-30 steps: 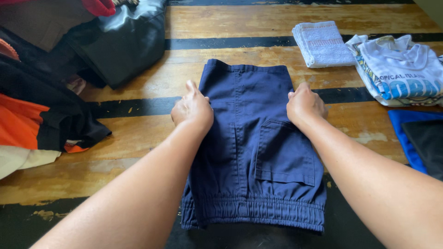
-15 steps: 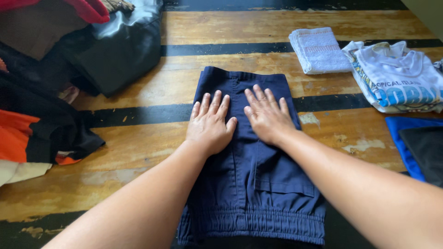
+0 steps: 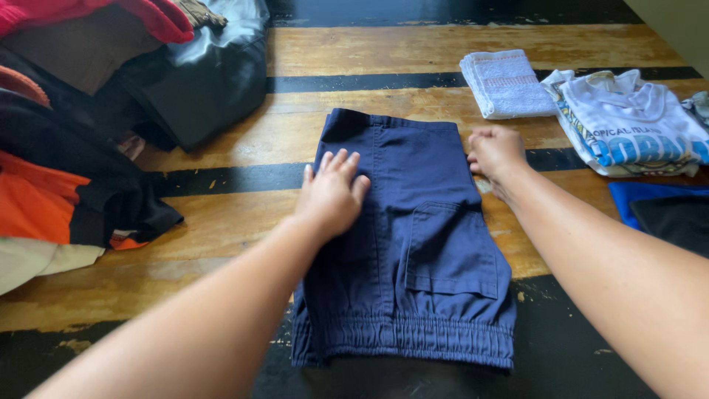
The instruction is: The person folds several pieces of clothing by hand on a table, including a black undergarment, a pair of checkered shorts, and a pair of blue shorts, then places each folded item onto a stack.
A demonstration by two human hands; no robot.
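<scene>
Left hand [image 3: 331, 193] flat, open, pinning shorts [image 3: 402, 236] on floor [image 3: 221, 222]; right hand [image 3: 496, 154] pinching right edge. Best: pull taut, smooth outward.

both hands, left [image 3: 330, 193] and right [image 3: 496, 153], rest on folded navy shorts [image 3: 413, 244].

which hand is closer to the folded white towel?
Right. The right hand sits at the right edge of the navy shorts, just below and slightly left of the folded white towel, not touching it. The left hand lies flat on the shorts, farther left.
</scene>
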